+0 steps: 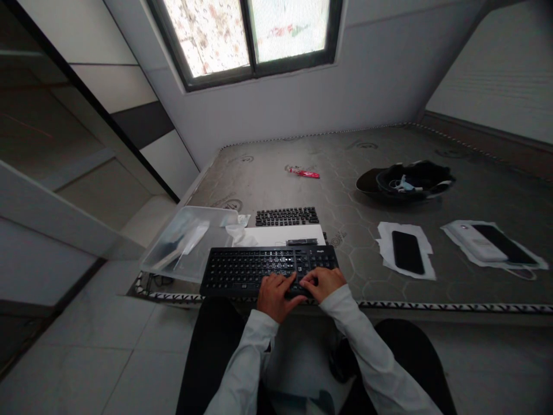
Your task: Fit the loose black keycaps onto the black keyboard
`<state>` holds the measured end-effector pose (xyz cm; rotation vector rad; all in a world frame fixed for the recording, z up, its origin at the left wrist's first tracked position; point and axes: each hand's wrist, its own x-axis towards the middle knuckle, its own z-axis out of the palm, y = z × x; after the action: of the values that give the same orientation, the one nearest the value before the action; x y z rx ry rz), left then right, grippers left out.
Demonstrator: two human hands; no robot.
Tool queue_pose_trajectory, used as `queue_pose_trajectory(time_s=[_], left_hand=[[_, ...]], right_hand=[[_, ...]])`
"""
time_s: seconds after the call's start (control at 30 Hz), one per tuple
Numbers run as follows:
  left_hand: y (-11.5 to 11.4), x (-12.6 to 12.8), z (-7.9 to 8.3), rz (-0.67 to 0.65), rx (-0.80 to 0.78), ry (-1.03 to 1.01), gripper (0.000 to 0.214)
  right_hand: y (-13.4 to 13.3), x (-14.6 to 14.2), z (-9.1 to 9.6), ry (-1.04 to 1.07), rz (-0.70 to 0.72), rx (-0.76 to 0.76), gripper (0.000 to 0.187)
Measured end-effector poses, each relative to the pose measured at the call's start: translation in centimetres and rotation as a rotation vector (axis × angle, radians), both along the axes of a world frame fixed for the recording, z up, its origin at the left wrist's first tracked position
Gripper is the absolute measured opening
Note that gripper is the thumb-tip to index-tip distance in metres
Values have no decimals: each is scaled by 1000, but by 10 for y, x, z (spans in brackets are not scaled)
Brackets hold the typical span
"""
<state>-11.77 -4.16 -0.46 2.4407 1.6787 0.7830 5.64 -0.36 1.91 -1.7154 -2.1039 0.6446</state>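
Observation:
A black keyboard [248, 268] lies along the near edge of the mattress, many of its key positions without caps. My left hand [276, 294] rests on its front middle part, index finger and thumb stretched out, holding nothing visible. Close beside it, my right hand [324, 282] is closed in a pinch over the right part of the keyboard; whatever is between the fingertips is too small to make out. Behind the keyboard, loose black keycaps [286, 216] are laid out in rows. A white sheet or box [263, 235] with a dark strip [302, 242] on it lies between them.
At left stands a translucent plastic tray [149, 259] holding a clear bag [194, 236]. Crumpled white tissue [239, 235] lies beside it. Farther back are a red packet [307, 173] and a dark cap [371, 183]. Phones [408, 252] on white paper lie at right.

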Motion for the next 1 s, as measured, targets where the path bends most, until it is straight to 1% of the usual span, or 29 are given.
queue_pose_trajectory(time_s=[0.13, 0.33, 0.47, 0.67, 0.87, 1.0], left_hand=[[0, 1, 2, 2, -5, -3, 61], [0, 1, 2, 3, -6, 8, 61], [0, 1, 1, 3, -9, 4, 61], [-1, 1, 1, 4, -22, 5, 62], [0, 0, 0, 3, -35, -8, 61], [0, 0, 1, 9, -46, 5, 61]], right_hand=[[-3, -3, 4, -29, -37, -26, 15], [-3, -3, 6, 23, -94, -112, 20], [-4, -3, 5, 29, -93, -97, 20], [-5, -5, 8, -37, -85, -79, 18], [-4, -4, 6, -40, -78, -77, 15], [-4, -4, 6, -63, -61, -36, 12]])
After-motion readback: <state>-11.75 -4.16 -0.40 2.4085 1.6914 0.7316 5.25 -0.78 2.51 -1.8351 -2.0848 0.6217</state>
